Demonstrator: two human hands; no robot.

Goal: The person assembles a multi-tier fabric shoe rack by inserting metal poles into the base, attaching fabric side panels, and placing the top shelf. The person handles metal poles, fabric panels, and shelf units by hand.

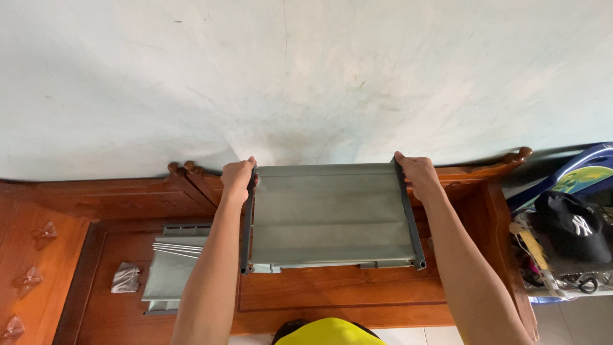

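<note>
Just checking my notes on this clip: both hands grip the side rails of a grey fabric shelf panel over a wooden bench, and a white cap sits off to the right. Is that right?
Not quite. The cap at the right is black, not white, as the head view shows. The rest holds: the left hand and right hand grip the side rails of the grey fabric shelf panel over the wooden bench.

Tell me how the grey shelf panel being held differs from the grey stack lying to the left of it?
The held panel is gripped at both side rails, by the left hand and the right hand; the grey stack lies untouched on the wooden furniture top. The panel shows as a wide, open sheet stretched between dark rails; the stack looks narrower, with thin rods lying across it. Both are the same dull grey.
</note>
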